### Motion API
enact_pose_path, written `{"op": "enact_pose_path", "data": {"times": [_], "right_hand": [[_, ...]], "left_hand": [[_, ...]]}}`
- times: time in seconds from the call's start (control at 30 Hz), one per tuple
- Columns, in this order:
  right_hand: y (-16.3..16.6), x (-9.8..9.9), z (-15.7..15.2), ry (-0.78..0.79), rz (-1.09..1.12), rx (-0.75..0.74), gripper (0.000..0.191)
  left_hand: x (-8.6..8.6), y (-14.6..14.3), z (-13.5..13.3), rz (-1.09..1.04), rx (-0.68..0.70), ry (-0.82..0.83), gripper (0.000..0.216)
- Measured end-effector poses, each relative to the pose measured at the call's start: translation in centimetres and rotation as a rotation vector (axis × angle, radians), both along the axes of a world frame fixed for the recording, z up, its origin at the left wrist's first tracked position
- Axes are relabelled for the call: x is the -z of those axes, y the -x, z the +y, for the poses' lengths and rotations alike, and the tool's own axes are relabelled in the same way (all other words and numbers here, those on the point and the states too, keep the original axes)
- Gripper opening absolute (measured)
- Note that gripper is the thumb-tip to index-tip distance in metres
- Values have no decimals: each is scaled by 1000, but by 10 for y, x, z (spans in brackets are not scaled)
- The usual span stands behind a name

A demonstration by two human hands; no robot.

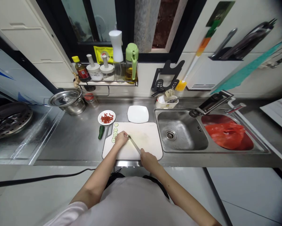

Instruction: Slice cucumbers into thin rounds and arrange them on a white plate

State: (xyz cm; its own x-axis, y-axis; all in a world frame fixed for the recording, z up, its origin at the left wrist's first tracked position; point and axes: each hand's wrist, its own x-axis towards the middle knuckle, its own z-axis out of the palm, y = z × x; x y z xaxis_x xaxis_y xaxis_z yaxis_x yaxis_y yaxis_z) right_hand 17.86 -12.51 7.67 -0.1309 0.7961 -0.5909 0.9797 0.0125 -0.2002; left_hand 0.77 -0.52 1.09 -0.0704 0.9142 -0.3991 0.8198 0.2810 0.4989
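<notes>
My right hand (149, 160) is wrapped around the handle of a knife (135, 145), whose blade points away and to the left over a white cutting board (150, 141). At the blade's tip my left hand (121, 138) has its fingers pinched together. A small roundish thing with a dark edge shows at those fingertips, too small to make out. Just left of that hand, several cucumber slices (115, 130) lie in a column along the board's left side. A dark green cucumber piece (101, 132) rests on the counter beside the board's handle.
Behind the board are a white plate of chopped red pieces (107, 118) and a bare white square plate (138, 114). A steel sink (183, 128) lies to the right, with a red plastic bag (225, 135) in its second basin. A lidded pot (69, 102) stands back left.
</notes>
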Motion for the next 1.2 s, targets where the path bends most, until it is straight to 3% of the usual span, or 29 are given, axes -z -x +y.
{"op": "enact_pose_path", "data": {"times": [0.5,0.83,1.0,1.2], "right_hand": [[-6,-12,0,2,46,10,23],[-16,-16,-12,-3,16,-10,22],[-25,-14,-15,-17,9,-17,20],[-34,-13,-14,-22,-1,-40,21]], "left_hand": [[9,2,16,-43,0,-16,14],[1,1,19,-34,28,4,13],[-3,2,12,-73,-3,-12,11],[-4,18,-17,-146,-126,-68,11]]}}
